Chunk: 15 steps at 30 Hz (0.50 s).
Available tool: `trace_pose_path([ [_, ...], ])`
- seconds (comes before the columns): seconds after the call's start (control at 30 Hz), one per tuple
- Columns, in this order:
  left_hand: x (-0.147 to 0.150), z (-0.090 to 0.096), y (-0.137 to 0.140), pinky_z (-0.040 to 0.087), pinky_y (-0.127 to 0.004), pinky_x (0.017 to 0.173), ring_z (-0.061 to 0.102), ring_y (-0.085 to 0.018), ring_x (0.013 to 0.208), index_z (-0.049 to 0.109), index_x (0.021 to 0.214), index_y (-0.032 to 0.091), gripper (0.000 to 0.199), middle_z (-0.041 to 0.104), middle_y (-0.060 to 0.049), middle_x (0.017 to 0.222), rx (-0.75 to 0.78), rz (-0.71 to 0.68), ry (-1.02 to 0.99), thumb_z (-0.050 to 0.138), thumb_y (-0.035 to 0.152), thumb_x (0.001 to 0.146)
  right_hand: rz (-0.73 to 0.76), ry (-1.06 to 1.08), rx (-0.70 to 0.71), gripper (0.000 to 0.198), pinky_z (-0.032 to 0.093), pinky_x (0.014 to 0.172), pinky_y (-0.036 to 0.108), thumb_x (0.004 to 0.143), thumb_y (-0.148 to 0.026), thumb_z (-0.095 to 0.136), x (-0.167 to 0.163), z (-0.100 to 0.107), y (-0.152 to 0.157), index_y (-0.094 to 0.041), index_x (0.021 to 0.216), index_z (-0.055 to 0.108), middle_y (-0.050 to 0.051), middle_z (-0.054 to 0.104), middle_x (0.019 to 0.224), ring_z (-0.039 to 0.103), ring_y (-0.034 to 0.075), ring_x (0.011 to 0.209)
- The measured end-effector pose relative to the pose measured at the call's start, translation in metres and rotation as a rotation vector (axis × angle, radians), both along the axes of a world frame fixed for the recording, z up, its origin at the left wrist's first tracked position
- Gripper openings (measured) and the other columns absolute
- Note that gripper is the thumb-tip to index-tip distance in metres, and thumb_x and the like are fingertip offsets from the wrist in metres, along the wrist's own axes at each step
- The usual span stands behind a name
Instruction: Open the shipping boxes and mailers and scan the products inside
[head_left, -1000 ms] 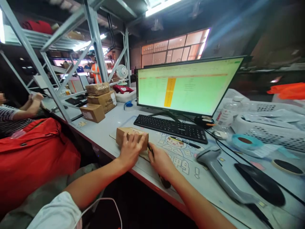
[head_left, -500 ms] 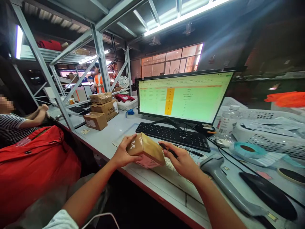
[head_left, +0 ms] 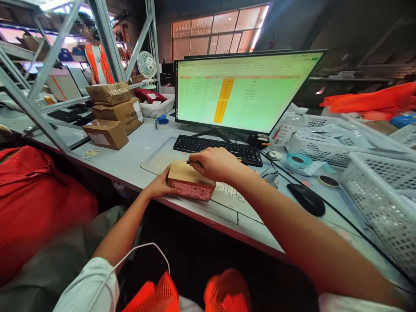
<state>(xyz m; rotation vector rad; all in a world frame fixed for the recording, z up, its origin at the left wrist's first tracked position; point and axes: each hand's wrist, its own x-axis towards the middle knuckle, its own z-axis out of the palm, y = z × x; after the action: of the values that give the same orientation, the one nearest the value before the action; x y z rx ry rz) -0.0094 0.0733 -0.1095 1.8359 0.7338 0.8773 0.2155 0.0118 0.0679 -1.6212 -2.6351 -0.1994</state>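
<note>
Carton (head_left: pixel 190 187) level now (in left grip (head_left: pixel 159 186))

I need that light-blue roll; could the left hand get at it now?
Probably not: the right arm crosses between the left hand, on the box, and the light-blue roll.

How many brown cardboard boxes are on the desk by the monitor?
4: a held box at the left hand, a large box left of the monitor, a taped box atop that, a small box in front. Others may be hidden.
</note>
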Motion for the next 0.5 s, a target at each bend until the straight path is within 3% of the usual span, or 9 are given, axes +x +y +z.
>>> trace_pose_path([
  [0.27,-0.003,0.012,-0.003,0.048,-0.042,0.109,0.057,-0.033,0.128,0.037,0.155,0.016,0.109,0.059,-0.014,0.140,0.019,-0.010,0.013,0.093,0.036,0.063,0.088,-0.257,-0.042,0.029,0.049,0.073,0.037,0.096,-0.023,0.052,-0.072,-0.004,0.027,-0.017,0.104,0.079,0.017,0.075,0.091,0.073,0.032,0.090],
  [0.5,-0.001,0.012,-0.003,0.045,-0.044,0.112,0.058,-0.032,0.129,0.032,0.160,0.018,0.119,0.057,-0.015,0.145,-0.050,-0.076,-0.089,0.095,0.030,0.059,0.038,-0.383,-0.061,0.026,0.051,0.069,0.035,0.093,-0.016,0.053,-0.067,-0.005,0.022,-0.017,0.094,0.080,0.017,0.076,0.086,0.074,0.031,0.085],
])
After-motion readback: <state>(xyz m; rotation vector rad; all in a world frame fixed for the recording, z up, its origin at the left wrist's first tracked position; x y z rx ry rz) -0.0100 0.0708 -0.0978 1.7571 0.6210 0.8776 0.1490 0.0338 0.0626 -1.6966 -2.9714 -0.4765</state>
